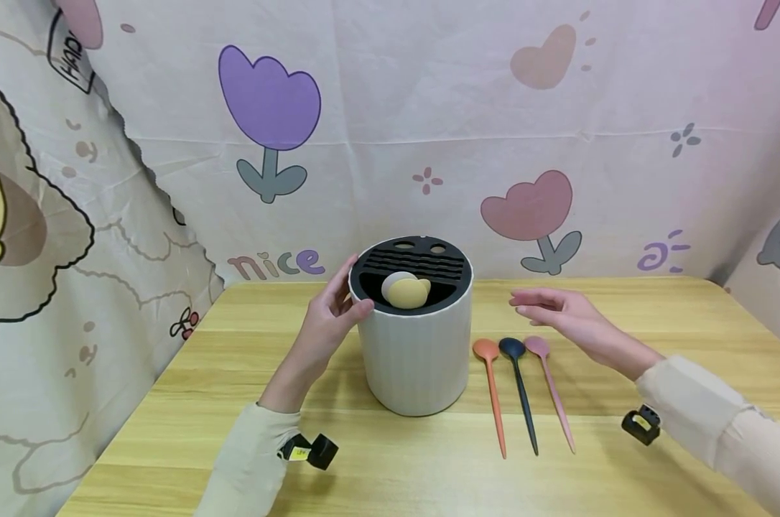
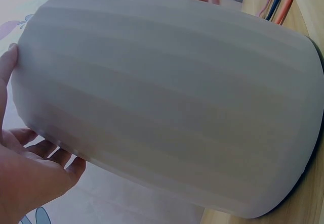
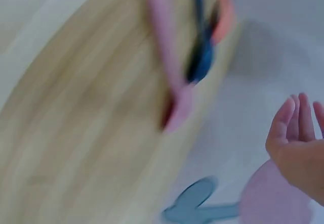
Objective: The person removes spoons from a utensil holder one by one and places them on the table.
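A ribbed white utensil holder (image 1: 417, 366) with a black slotted lid (image 1: 416, 262) stands upright on the table. My left hand (image 1: 330, 316) holds it by the upper left side, thumb at the front rim and fingers bent round the wall. In the lid's front opening sit a pale yellow rounded head (image 1: 407, 294) and a whitish one partly behind it. To the holder's right lie an orange spoon (image 1: 493, 388), a dark blue spoon (image 1: 521, 388) and a pink spoon (image 1: 554, 388), handles toward me. Past the spoon heads hovers my right hand (image 1: 567, 316), holding nothing, fingers loosely extended.
The wooden table (image 1: 235, 431) ends at a printed cloth backdrop (image 1: 390, 93) close behind the holder. More cloth hangs at the left and right sides. Each wrist carries a small black camera, the left one (image 1: 309, 451) low over the tabletop.
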Demonstrator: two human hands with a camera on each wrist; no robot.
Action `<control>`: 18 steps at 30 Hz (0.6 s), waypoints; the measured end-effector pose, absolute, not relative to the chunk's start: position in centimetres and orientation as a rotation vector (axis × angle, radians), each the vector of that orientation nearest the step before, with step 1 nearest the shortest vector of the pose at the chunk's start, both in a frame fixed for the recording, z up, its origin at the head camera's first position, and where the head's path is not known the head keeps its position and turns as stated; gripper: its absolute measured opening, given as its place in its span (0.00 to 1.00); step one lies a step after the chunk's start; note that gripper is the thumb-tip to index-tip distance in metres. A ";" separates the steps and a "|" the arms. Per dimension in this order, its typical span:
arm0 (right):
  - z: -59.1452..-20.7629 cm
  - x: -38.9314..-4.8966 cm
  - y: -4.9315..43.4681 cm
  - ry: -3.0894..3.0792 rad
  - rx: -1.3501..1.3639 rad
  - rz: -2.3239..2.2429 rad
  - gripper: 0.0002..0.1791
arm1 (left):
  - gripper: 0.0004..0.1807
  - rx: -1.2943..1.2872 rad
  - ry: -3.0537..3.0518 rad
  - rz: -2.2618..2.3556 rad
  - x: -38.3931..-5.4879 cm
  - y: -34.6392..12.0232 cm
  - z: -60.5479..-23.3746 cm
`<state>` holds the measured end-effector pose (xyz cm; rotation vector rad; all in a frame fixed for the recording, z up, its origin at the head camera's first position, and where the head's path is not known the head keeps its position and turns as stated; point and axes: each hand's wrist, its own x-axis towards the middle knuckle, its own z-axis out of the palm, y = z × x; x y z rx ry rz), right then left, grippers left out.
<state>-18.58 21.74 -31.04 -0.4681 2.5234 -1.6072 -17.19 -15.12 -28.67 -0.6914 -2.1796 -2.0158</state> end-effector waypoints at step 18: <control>-23.4 -14.7 16.6 2.517 -0.671 -1.817 0.22 | 0.47 -0.697 -2.178 -2.019 -17.1 -15.1 -28.6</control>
